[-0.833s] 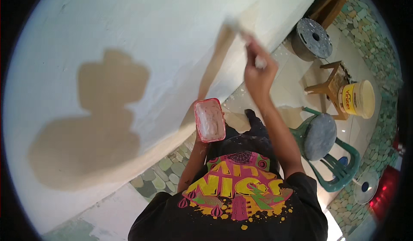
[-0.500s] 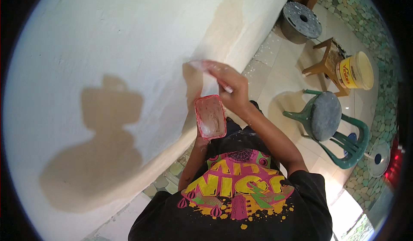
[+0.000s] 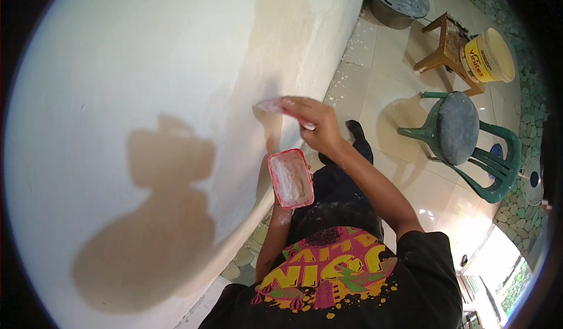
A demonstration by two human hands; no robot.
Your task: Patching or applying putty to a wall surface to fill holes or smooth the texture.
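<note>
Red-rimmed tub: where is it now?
The red-rimmed tub is near the head view's centre, at the end of the left forearm, below the right hand in the picture.

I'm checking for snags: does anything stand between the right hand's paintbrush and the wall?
Nothing visible does: the right hand holds the paintbrush with its bristles at or very near the wall. The red-rimmed tub sits lower in the picture, not between them.

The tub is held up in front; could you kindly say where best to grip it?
Take the tub by its long outer walls, probably from below on the near side, where the left forearm comes up: it is longer than wide, and its open top, holding pale paste, faces up.
</note>
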